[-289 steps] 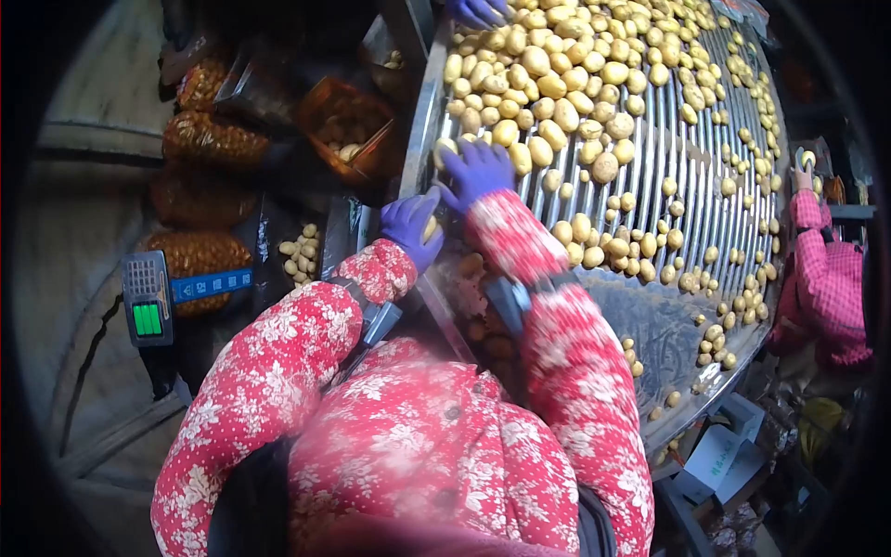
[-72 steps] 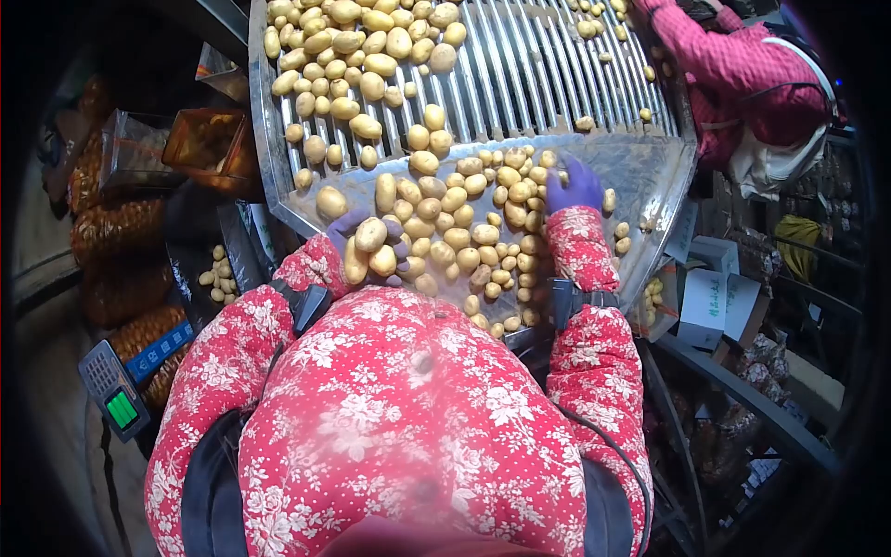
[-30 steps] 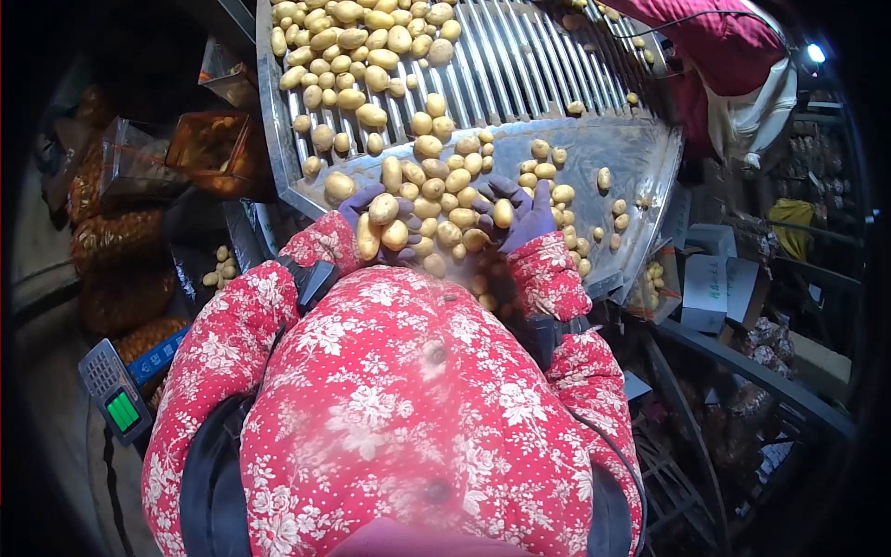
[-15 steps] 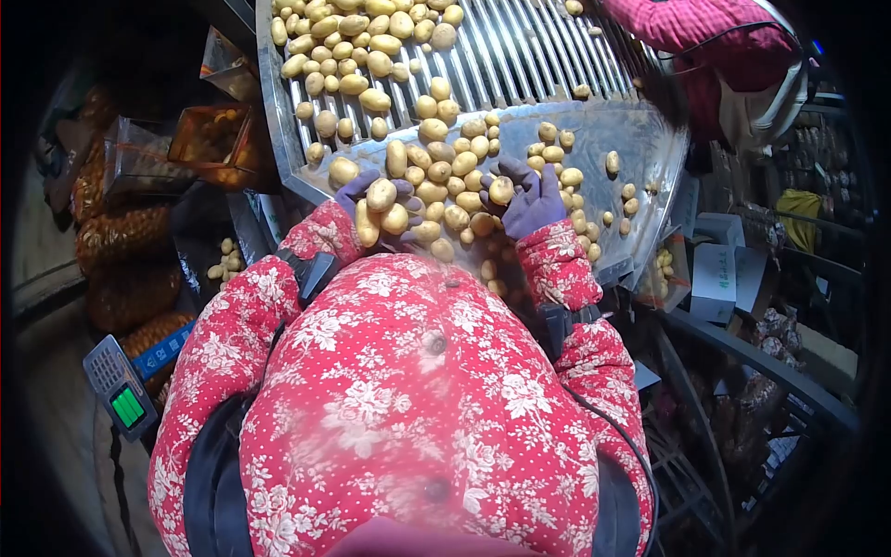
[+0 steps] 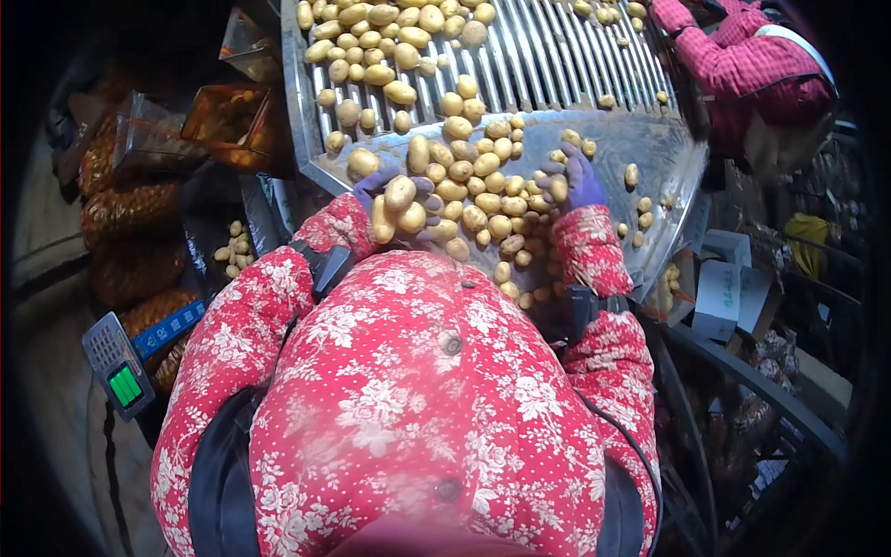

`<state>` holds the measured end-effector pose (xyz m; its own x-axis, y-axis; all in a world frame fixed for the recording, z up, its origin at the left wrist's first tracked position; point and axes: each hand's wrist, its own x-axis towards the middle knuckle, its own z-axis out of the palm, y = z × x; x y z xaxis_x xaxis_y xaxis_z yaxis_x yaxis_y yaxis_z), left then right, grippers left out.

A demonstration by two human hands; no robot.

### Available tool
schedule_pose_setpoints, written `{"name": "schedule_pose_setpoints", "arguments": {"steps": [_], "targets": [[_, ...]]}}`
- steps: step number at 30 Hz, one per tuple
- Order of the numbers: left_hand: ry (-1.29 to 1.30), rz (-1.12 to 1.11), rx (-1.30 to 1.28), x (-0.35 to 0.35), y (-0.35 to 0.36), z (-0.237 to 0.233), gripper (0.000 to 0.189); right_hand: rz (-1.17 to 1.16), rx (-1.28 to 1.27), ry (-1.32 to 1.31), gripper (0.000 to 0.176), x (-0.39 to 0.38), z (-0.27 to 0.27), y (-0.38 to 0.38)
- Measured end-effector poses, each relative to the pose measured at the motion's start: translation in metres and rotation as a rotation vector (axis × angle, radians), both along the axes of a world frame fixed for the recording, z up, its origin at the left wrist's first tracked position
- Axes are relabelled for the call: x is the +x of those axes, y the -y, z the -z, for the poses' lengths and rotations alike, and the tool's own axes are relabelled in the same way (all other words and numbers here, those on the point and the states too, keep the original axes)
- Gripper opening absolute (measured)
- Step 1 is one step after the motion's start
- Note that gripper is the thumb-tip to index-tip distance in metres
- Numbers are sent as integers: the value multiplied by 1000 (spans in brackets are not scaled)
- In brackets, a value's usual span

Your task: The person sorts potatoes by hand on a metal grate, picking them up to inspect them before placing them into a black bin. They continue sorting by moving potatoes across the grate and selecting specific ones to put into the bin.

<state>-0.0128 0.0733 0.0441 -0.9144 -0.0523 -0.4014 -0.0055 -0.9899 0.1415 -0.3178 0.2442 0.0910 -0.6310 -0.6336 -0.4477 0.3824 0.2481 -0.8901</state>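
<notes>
Many potatoes (image 5: 481,165) lie between left hand (image 5: 373,181), cupping three, and right hand (image 5: 582,182), curled round one.

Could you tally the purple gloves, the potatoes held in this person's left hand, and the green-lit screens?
Purple gloves: 2
Potatoes visible in the left hand: 3
Green-lit screen: 1
Total: 6

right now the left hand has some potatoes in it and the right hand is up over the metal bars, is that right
Not quite: the right hand is over the smooth plate in front of the metal bars, not over the bars themselves, as the head view shows. The left hand does have some potatoes in it.
</notes>
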Motion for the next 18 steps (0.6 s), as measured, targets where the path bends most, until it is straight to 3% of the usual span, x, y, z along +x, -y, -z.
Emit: {"name": "schedule_pose_setpoints", "arguments": {"steps": [3,5,7,8,9,10,12,13,15,18], "targets": [[-108,40,130,-1,3,-6,58,89,-48,410,44,12,-16,16],[-120,-4,61,2,1,2,57,-211,33,84,41,8,40,28],[-196,44,8,6,1,25,56,-376,166,-106,39,41,26,53],[-247,37,-38,8,0,35,55,-530,330,-534,44,50,21,67],[-286,-25,152,0,-6,9,54,-671,486,-968,48,60,9,82],[67,-31,114,-3,-7,-14,56,-835,720,-916,54,71,-16,100],[-575,-222,236,-39,-38,-36,57,-943,750,-999,52,70,-3,118],[-659,-178,176,-35,-31,-32,56,-993,775,-991,55,68,-8,125],[-489,-75,17,-16,-15,-22,56,-972,643,-877,50,46,15,119],[-238,-83,-190,-3,-15,-60,60,-594,216,251,33,24,26,88]]}}
